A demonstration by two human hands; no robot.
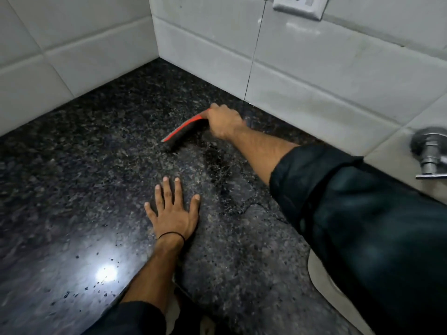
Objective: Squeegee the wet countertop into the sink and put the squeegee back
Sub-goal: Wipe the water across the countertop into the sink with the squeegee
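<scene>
Right hand has its grip closed around one end of the red-and-black squeegee, whose blade meets the wet speckled desk near the tiled wall, while the left hand lies flat, fingers spread, holding nothing.

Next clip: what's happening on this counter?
A person is squeegeeing a wet, dark stone countertop. The right hand grips a red and black squeegee with its blade down on the stone near the tiled back wall. The left hand lies flat and open on the counter. A film of water sits between the squeegee and the sink edge at lower right.
</scene>
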